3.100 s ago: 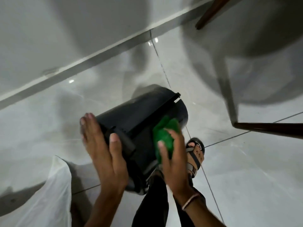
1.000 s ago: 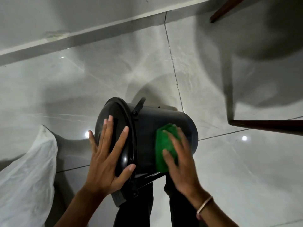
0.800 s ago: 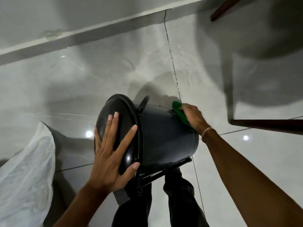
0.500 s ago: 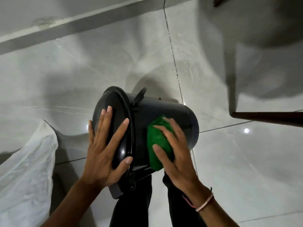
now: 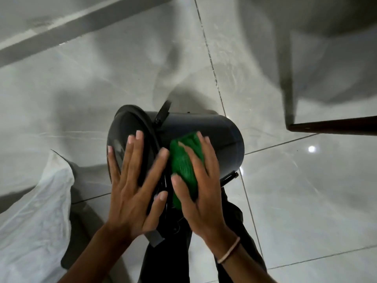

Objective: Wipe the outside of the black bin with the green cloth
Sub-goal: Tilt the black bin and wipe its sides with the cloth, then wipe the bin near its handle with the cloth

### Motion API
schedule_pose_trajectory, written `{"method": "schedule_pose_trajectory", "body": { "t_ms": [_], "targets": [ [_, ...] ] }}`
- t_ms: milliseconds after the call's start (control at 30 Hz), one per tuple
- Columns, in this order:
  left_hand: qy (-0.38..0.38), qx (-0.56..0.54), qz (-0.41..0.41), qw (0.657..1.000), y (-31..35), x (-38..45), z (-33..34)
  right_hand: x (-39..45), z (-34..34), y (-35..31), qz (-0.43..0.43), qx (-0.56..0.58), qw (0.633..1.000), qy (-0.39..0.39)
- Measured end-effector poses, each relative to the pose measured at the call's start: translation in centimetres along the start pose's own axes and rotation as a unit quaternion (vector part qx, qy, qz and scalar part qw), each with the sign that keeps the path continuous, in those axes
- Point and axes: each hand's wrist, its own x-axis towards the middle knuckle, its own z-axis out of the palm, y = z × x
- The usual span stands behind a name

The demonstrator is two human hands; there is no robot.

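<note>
The black bin [image 5: 220,135] lies tipped on its side above the floor, its lid facing left and its base to the right. My left hand [image 5: 134,186] presses flat with spread fingers against the shut lid, steadying the bin. My right hand [image 5: 201,193] presses the green cloth [image 5: 184,160] against the bin's near side wall, right beside the lid rim. Part of the cloth is hidden under my right palm. The bin's pedal bar pokes out at the lower right.
A white plastic bag [image 5: 34,217] lies on the tiled floor [image 5: 306,201] at the left. A dark wooden furniture leg [image 5: 334,127] sticks in from the right edge. My dark-trousered legs [image 5: 230,242] are under the bin. A wall skirting [image 5: 61,25] runs across the top left.
My right hand swept the cloth from the bin's far side back over the near side and now sits lower, closer to the lid rim. My left hand stayed on the lid.
</note>
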Motion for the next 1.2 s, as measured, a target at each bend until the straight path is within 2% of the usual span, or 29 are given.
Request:
{"method": "schedule_pose_trajectory", "body": {
  "t_ms": [133, 233, 333, 400, 467, 500, 567, 600, 667, 700, 767, 900, 1000, 1100, 1133, 1200],
  "targets": [
    [0.002, 0.017, 0.077, 0.997, 0.4, 0.7, 0.1, -2.9, -1.1, 4.3, 0.028, -0.023, 0.999, 0.012],
    [0.012, 0.025, 0.12, 0.992, 0.3, 1.8, -0.4, -1.0, -2.2, 7.5, 0.146, 0.018, 0.985, 0.087],
    [-0.001, 0.036, 0.18, 0.983, 1.0, 3.5, -0.8, 3.1, -4.2, 10.4, 0.271, 0.096, 0.944, 0.163],
    [-0.007, 0.049, 0.211, 0.976, 2.3, 5.4, -0.4, 5.8, -6.4, 10.9, 0.31, 0.19, 0.913, 0.187],
    [-0.007, 0.064, 0.219, 0.974, 3.8, 8.2, 0.0, 8.0, -9.3, 9.9, 0.314, 0.325, 0.864, 0.222],
    [-0.01, 0.071, 0.218, 0.973, 4.4, 9.7, 0.1, 8.8, -10.8, 8.7, 0.317, 0.42, 0.823, 0.214],
    [-0.03, 0.089, 0.192, 0.977, 5.2, 12.8, -0.1, 9.9, -13.7, 5.6, 0.288, 0.599, 0.731, 0.156],
    [-0.053, 0.095, 0.157, 0.982, 5.7, 14.5, -0.4, 10.3, -15.1, 3.7, 0.255, 0.658, 0.699, 0.119],
    [-0.113, 0.1, 0.045, 0.988, 6.0, 17.3, -1.0, 11.0, -16.5, 0.1, 0.203, 0.728, 0.652, 0.055],
    [-0.116, 0.094, -0.008, 0.989, 6.3, 19.0, -1.3, 11.5, -17.2, -1.8, 0.177, 0.748, 0.639, 0.028],
    [-0.101, 0.081, -0.087, 0.988, 5.6, 21.5, -1.1, 12.3, -17.7, -4.9, 0.152, 0.769, 0.621, 0.003],
    [-0.065, 0.086, -0.166, 0.98, 3.9, 26.5, -0.3, 14.0, -18.3, -8.5, 0.12, 0.794, 0.595, -0.024],
    [-0.043, 0.071, -0.188, 0.979, 2.7, 28.9, 0.3, 14.8, -18.3, -9.2, 0.111, 0.813, 0.57, -0.031],
    [-0.022, 0.051, -0.176, 0.983, 1.7, 29.8, 0.4, 15.4, -18.8, -9.9, 0.113, 0.831, 0.544, -0.033],
    [-0.026, 0.044, -0.166, 0.985, 1.5, 29.8, 0.3, 15.5, -19.1, -10.1, 0.112, 0.831, 0.543, -0.035],
    [-0.044, 0.034, -0.155, 0.986, 1.5, 29.7, -0.1, 15.4, -20.1, -10.9, 0.114, 0.814, 0.569, -0.038]
  ]
}}
